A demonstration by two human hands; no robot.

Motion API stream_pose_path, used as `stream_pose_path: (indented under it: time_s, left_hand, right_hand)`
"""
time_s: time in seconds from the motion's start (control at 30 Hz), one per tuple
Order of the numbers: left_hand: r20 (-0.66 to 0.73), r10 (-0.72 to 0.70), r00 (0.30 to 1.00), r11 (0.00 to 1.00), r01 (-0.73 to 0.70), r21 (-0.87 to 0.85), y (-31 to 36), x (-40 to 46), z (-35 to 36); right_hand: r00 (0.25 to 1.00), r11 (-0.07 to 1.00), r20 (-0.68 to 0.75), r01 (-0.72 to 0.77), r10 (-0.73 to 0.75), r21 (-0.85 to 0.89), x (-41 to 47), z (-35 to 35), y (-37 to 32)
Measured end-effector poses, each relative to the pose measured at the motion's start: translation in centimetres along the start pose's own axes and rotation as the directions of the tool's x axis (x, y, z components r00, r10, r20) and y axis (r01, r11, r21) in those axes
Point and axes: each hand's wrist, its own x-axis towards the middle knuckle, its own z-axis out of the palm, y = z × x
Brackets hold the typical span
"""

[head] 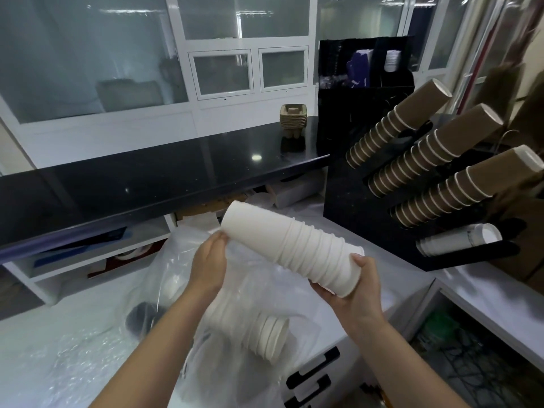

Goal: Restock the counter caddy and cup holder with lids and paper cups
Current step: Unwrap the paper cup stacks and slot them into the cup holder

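Both hands hold one stack of white paper cups in the air over the white counter. The left hand wraps the small end. The right hand curls around the wide end. This grip keeps the stack from bending. The cup holder beside it has one short white row.

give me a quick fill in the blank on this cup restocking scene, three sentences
1. Both hands hold a stack of ____ paper cups.
2. The cup holder carries ____ rows of brown cups.
3. A second white stack lies inside a clear ____ bag on the counter.

Missing words: white; three; plastic
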Motion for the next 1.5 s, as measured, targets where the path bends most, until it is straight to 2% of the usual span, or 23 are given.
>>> stream_pose_path:
  time_s: [0.07,0.17,0.3,0.4,0.7,0.83,0.9,0.97,1.07,1.23,1.3,1.4,1.5]
  left_hand:
    - [-0.011,-0.019,1.0,0.951,0.015,-0.308,2.2,-0.4,0.8]
    - [0.009,-0.033,0.999,0.849,0.033,-0.528,3.9,-0.1,1.3]
    - [-0.023,-0.094,0.995,0.864,0.07,-0.499,5.2,-0.2,2.7]
    - [-0.036,-0.08,0.996,0.869,0.052,-0.492,5.2,-0.3,3.9]
    - [0.047,-0.034,0.998,0.891,0.052,-0.452,7.0,0.2,7.7]
    - [0.216,-0.004,0.976,0.86,0.113,-0.497,8.6,0.4,11.0]
    - [0.257,0.028,0.966,0.859,0.108,-0.501,9.3,0.4,12.8]
    - [0.282,0.077,0.956,0.864,0.077,-0.498,10.3,-0.2,15.3]
    - [0.354,0.153,0.923,0.863,0.05,-0.503,11.8,-1.7,19.3]
    - [0.453,0.291,0.843,0.875,-0.043,-0.482,14.7,-3.6,24.1]
    - [0.483,0.362,0.798,0.876,-0.113,-0.469,16.0,-4.3,25.9]
    - [0.541,0.465,0.701,0.865,-0.229,-0.447,18.4,-5.8,28.5]
    - [0.589,0.558,0.584,0.829,-0.356,-0.432,21.0,-7.4,30.6]
  right_hand:
    - [1.0,1.0,0.01,-0.001,0.001,0.024,0.2,0.4,0.3]
    - [0.999,1.0,0.042,0.004,-0.004,0.009,0.4,0.8,0.3]
    - [0.998,0.998,0.064,0.023,-0.019,-0.058,0.6,1.3,0.7]
    - [0.997,0.994,0.041,0.067,-0.064,-0.082,1.0,1.3,0.7]
    - [0.997,0.981,0.008,0.083,-0.083,-0.175,2.4,0.0,-1.5]
    - [0.985,0.913,-0.08,0.108,-0.151,-0.394,3.7,-2.3,-4.0]
    - [0.969,0.821,-0.097,0.136,-0.227,-0.555,4.3,-3.8,-5.5]
    - [0.95,0.784,-0.122,0.161,-0.288,-0.6,4.5,-5.3,-7.3]
    - [0.931,0.765,-0.12,0.204,-0.344,-0.611,4.2,-7.5,-10.4]
    - [0.883,0.547,0.093,0.364,-0.46,-0.754,2.4,-11.2,-14.9]
    - [0.865,0.505,0.152,0.412,-0.478,-0.758,1.6,-11.5,-16.6]
    - [0.797,0.455,0.195,0.505,-0.572,-0.733,1.5,-11.5,-19.1]
    - [0.734,0.409,0.167,0.535,-0.658,-0.739,1.9,-12.9,-21.8]
